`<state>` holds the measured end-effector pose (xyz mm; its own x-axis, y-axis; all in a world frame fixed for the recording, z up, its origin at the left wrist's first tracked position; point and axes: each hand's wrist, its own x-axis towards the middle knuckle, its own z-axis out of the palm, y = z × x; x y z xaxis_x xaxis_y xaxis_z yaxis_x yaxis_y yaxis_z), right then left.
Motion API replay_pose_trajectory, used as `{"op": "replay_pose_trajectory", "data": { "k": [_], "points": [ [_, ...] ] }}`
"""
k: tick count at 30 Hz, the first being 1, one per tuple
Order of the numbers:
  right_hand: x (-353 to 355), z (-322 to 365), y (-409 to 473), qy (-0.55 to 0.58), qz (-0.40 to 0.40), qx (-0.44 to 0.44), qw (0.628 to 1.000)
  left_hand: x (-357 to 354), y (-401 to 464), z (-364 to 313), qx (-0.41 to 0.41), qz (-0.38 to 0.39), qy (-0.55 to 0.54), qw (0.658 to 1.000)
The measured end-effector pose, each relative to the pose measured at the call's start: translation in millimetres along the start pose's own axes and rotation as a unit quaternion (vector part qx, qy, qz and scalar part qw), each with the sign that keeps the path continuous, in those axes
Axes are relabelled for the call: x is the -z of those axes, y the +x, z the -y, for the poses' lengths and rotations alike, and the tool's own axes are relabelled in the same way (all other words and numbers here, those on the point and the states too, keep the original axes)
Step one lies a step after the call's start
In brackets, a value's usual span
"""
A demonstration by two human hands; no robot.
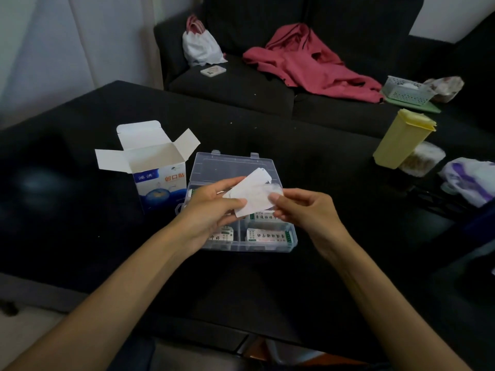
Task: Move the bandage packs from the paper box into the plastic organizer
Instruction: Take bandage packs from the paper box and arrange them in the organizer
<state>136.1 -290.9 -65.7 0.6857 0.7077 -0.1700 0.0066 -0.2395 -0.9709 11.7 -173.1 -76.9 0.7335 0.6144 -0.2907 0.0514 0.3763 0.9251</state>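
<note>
A blue-and-white paper box (158,180) stands upright on the black table with its top flaps open. Right of it lies the clear plastic organizer (290,241), lid open toward the back, with several bandage packs (263,234) in its front compartments. Above the organizer my left hand (211,207) grips a stack of white bandage packs (253,195) by its left end. My right hand (305,207) pinches the stack's right edge between thumb and fingers. The stack hides the organizer's middle compartments.
A yellow lidded container (401,139) and a round tub (423,159) stand at the table's right, beside a white-and-purple bag (468,180). Behind the table, a dark sofa (235,89) holds a pink jacket (313,62), a white bag (201,46), a phone (213,70) and a basket (407,91).
</note>
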Motion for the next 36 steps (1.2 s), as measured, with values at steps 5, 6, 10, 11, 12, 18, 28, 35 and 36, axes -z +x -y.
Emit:
{"op": "replay_pose_trajectory", "data": {
  "k": [5,6,10,11,12,18,28,35,36],
  "points": [
    [-2,1,1,0.028,0.006,-0.005,1.0,-2,-1,4,-0.014,0.004,0.016,1.0],
    [-2,1,0,0.042,0.006,-0.014,0.999,-3,-2,4,-0.024,0.0,0.032,0.999],
    [-3,0,0,0.094,0.011,-0.053,0.994,-7,-3,7,-0.061,-0.023,0.079,0.995],
    [-4,-1,0,0.099,0.01,-0.056,0.993,-8,-3,8,-0.065,-0.027,0.08,0.994],
    [-4,-2,0,0.096,0.007,-0.054,0.994,-9,-3,9,-0.067,-0.029,0.08,0.994],
    [-5,-3,1,0.087,-0.004,-0.028,0.996,-10,-1,10,-0.062,-0.04,0.06,0.995],
    [-8,-7,4,0.071,0.0,-0.037,0.997,-10,1,11,-0.057,-0.042,0.033,0.997],
    [4,-4,6,0.052,0.045,0.018,0.997,-1,2,4,0.017,-0.051,-0.007,0.999],
    [5,-3,6,0.064,0.064,0.021,0.996,1,1,3,0.033,-0.047,-0.014,0.998]
  ]
}}
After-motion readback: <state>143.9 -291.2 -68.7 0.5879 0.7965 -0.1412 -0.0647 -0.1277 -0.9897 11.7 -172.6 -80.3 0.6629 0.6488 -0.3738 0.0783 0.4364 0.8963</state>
